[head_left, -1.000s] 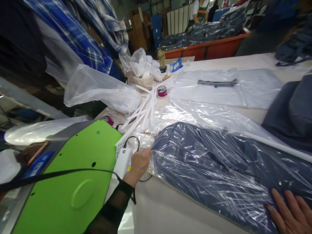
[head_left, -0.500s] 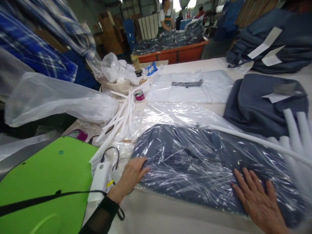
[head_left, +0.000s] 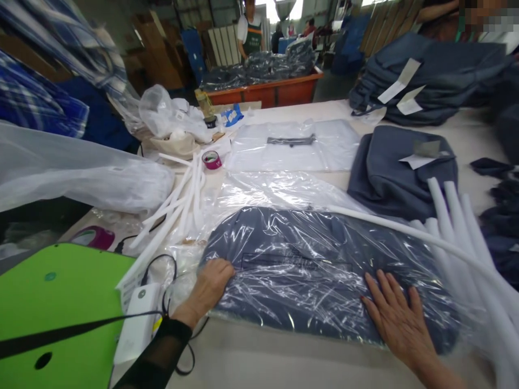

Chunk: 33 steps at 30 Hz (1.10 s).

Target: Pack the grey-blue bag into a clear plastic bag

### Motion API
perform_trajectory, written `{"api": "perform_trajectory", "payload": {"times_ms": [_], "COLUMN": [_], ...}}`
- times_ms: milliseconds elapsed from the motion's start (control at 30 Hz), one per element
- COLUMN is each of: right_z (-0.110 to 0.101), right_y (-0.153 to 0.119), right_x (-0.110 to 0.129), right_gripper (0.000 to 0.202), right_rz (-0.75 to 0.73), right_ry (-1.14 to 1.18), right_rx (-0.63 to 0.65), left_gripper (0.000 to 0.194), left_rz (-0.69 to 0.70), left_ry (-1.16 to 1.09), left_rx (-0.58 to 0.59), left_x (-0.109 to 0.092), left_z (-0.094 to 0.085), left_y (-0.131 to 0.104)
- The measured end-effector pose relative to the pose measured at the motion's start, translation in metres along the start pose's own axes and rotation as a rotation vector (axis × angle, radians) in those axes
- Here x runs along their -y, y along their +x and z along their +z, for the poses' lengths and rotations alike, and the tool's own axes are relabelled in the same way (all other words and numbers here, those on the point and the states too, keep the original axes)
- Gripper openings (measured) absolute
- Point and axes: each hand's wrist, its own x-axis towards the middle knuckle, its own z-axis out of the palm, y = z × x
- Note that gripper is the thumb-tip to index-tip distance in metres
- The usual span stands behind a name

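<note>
Head view: the pack [head_left: 300,297], dark blue cloth in clear film, lies flat on the surface [head_left: 255,356] right in front of me, its long axis running left to right across my body, with the right end slanting a little nearer to me. Both my hands are on it. My left hand [head_left: 213,281] is at the left end, fingers bent and close together against the film; whether they pinch it, I cannot tell. My right hand [head_left: 399,316] is open and flat, fingers spread and pointing away from me, over the near side of the right part, short of that end. So the left end has my left hand right at it, and the right end is nearer my right. A long white tube [head_left: 377,220] runs along the far edge of the pack, and more tubes [head_left: 450,216] stand by its right end. Past the pack are a flat bag [head_left: 251,154] with a dark strip on it and, farther right, a dark cloth bag [head_left: 385,173]. Off to my left are the green board [head_left: 89,292] and a white box [head_left: 138,324]. As for writing, a framed print shows across the middle of the pack, but glare and creases hide its words. The tape roll [head_left: 211,159] has small marks I can't read, and neither can I read the pale lettering on the apron [head_left: 254,38] of a person across the room. The white tags [head_left: 399,81] on the far dark pile show no words I can make out.
</note>
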Motion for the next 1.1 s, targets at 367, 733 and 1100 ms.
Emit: {"api": "perform_trajectory", "payload": {"times_ms": [367, 733, 1100], "right_z": [-0.011, -0.036, -0.033], "right_y": [-0.003, 0.021, 0.108], "right_x": [-0.009, -0.006, 0.166], "right_gripper": [0.059, 0.044, 0.032], "right_rz": [-0.079, -0.041, -0.24], "right_ry": [-0.013, -0.069, 0.652], "right_rx": [0.017, 0.0, 0.059], "left_gripper": [0.025, 0.034, 0.035], "left_rz": [-0.033, -0.565, -0.681], "left_ry": [-0.076, -0.352, -0.386], "left_rx": [-0.214, 0.041, 0.086], "left_x": [0.001, -0.009, -0.013], "left_z": [0.018, 0.006, 0.004], "left_y": [-0.034, -0.015, -0.009]}}
